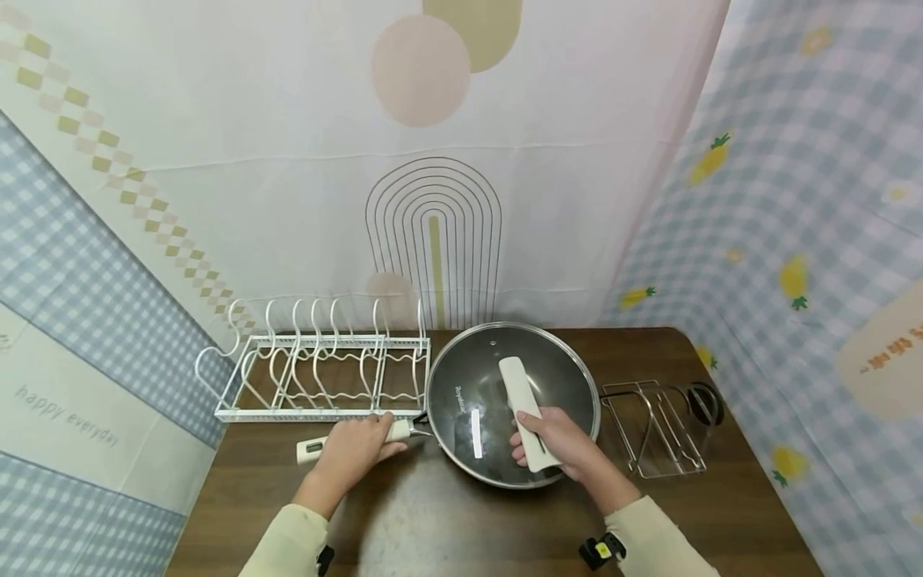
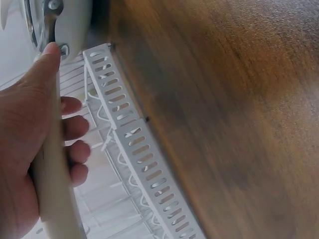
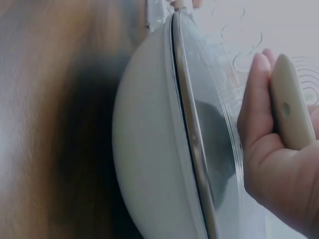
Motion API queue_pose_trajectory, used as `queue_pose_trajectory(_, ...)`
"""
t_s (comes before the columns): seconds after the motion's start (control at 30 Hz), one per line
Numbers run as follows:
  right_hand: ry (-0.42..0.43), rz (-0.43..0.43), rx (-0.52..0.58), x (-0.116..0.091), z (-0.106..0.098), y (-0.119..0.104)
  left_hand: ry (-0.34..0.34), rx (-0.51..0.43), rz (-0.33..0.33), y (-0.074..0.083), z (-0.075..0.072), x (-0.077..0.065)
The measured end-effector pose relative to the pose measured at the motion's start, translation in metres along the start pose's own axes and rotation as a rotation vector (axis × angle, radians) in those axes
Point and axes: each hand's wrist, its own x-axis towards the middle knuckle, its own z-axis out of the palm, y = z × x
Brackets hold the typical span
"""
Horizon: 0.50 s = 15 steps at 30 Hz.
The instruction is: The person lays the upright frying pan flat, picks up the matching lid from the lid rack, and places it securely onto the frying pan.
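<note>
A pan, its pale outer side [image 3: 144,134] filling the middle of the right wrist view, is covered by a glass lid [image 1: 461,365] with a metal rim. My left hand [image 1: 353,449] grips the pan's cream handle [image 2: 57,194], thumb along its top near the metal joint. On the lid, my right hand [image 1: 558,439] holds the long cream lid handle [image 1: 517,385], fingers curled under it and thumb on top. The lid sits on the pan's rim. Glass and reflections hide most of the pan's inside.
Behind my left hand stands a white wire rack [image 1: 317,415] with several upright loops. A metal wire stand [image 1: 652,417] with a dark round part [image 1: 705,403] is to the pan's right. Patterned cloth [image 1: 288,224] hangs behind the wooden table [image 1: 447,529].
</note>
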Motion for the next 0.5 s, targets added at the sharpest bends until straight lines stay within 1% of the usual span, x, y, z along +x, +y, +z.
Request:
queue_pose_trajectory(0.07,-0.011,-0.005,-0.029,-0.002,-0.004,-0.002,0.002,-0.019,-0.006,0.001,-0.003,0.002)
queue_pose_trajectory(0.13,0.006,-0.020,-0.117,-0.005,-0.009,-0.005,0.009,-0.046,-0.018,0.001,-0.007,0.004)
queue_pose_trajectory(0.2,0.075,-0.046,-0.273,-0.009,-0.013,-0.009,0.021,-0.074,-0.033,0.002,-0.012,0.006)
queue_pose_trajectory(0.23,0.116,-0.054,-0.372,-0.011,-0.015,-0.011,0.028,-0.085,-0.039,0.002,-0.014,0.008)
queue_pose_trajectory(0.3,0.200,-0.074,-0.575,-0.015,-0.019,-0.017,0.039,-0.094,-0.042,0.002,-0.019,0.012)
queue_pose_trajectory(0.37,0.266,-0.090,-0.742,-0.019,-0.021,-0.024,0.055,-0.087,-0.035,0.003,-0.025,0.017)
queue_pose_trajectory(0.4,0.278,-0.100,-0.801,-0.021,-0.022,-0.027,0.069,-0.082,-0.030,0.002,-0.028,0.020)
queue_pose_trajectory(0.5,0.291,-0.140,-0.903,-0.025,-0.026,-0.038,0.122,-0.063,-0.015,0.002,-0.037,0.029)
